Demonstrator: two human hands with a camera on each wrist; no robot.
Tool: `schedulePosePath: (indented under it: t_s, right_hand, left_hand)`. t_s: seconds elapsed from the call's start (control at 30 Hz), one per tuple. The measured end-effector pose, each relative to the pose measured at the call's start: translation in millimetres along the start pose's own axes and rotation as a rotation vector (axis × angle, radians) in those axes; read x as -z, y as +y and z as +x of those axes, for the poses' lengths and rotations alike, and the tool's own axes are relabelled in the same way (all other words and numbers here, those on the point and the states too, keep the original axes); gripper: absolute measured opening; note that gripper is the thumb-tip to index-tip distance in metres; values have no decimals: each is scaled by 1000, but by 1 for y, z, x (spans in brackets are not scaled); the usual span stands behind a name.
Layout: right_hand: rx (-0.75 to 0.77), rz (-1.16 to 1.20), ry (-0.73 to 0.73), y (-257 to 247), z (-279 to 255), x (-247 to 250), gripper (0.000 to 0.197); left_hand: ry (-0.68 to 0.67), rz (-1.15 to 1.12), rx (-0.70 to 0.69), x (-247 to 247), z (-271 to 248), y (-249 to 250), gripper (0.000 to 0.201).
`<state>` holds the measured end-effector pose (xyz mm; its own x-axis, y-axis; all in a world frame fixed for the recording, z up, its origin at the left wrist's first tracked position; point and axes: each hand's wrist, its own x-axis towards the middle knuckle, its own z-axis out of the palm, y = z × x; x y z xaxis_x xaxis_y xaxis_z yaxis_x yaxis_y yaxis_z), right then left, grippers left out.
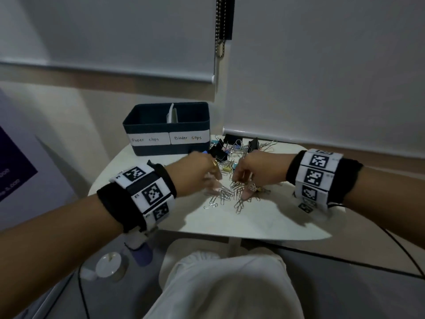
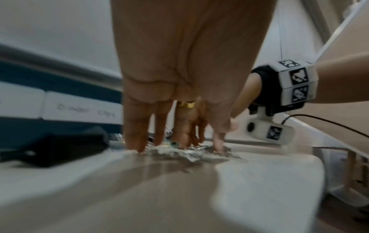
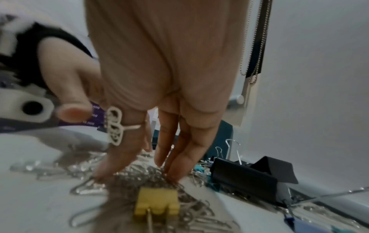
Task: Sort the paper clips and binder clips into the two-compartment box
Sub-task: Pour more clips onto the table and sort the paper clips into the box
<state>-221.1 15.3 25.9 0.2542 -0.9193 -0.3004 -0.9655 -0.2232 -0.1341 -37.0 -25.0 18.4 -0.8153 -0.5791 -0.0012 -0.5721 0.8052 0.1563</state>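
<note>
A dark blue two-compartment box (image 1: 166, 128) stands at the back of the white table (image 1: 264, 217), labelled "Paper clips" on the left and "Binder clips" on the right. A mixed pile lies in front of it: silver paper clips (image 1: 226, 195), black binder clips (image 1: 218, 153) and a yellow binder clip (image 1: 226, 168). My left hand (image 1: 212, 180) reaches down with straight fingers (image 2: 135, 141) touching the paper clips (image 2: 191, 153). My right hand (image 1: 241, 185) faces it, fingertips (image 3: 175, 171) resting on the paper clips (image 3: 199, 209) just behind the yellow binder clip (image 3: 156, 203). Neither hand visibly holds a clip.
More black binder clips (image 3: 243, 176) lie to the right by the wall, and one (image 2: 60, 149) lies against the box (image 2: 60, 78). Roller blinds with a bead chain (image 1: 219, 26) hang behind. The table's front edge (image 1: 230, 237) is over my lap. A cable (image 1: 402, 249) trails at the right.
</note>
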Motion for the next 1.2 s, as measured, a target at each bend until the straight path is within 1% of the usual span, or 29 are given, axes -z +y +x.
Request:
schedulePosePath:
  t_s: [0.03,0.07,0.1,0.13,0.17,0.2,0.27,0.33,0.4,0.47,0.5,0.63,0.73,0.83,0.9,1.0,1.1,1.2]
  right_hand:
    - [10,-38,0,-2,3,0,35]
    - [19,-65,11,-4,6,0,31]
    - [23,-75,26,-4,8,0,28]
    - [21,-72,38,-5,9,0,25]
    - [16,-64,41,-5,10,1,22]
    - [9,-59,40,-4,9,1,21]
    - [-7,-56,36,0,8,3,19]
    - [-13,-47,44,4,5,4,21]
    - [-12,-36,64,6,3,4,23]
    - [-13,-38,95,7,3,5,21]
    - [-12,-39,111,7,4,5,20]
    - [-36,-25,179,7,3,10,18]
    - [-60,9,237,6,0,20,16]
    - [-91,86,293,-1,0,34,14]
    - [-97,211,335,-8,5,46,13]
    - [-67,418,374,-26,20,67,10]
    - [-3,506,447,-52,52,88,13]
    - [-5,547,512,-79,94,101,12]
  left_hand:
    - [-83,-23,29,-6,0,6,31]
    - [-147,-56,78,-12,0,13,40]
    - [-176,-94,139,-18,2,21,51]
    - [-171,-119,197,-21,4,28,58]
    - [-148,-115,237,-23,7,35,60]
    - [-123,-95,264,-25,11,40,57]
    - [-89,-95,295,-27,17,46,41]
    - [-45,-157,328,-28,22,45,24]
    - [-18,-241,361,-30,25,41,17]
    - [-15,-309,377,-30,26,39,14]
    - [-15,-308,378,-28,25,38,14]
    - [22,-209,405,-26,24,33,26]
    - [42,-198,431,-24,23,25,23]
    - [111,-251,430,-17,19,17,16]
    - [196,-231,445,-6,16,10,10]
    - [327,-303,481,18,11,-17,15]
    - [413,-389,570,48,3,-54,19]
    - [566,-481,719,75,4,-94,18]
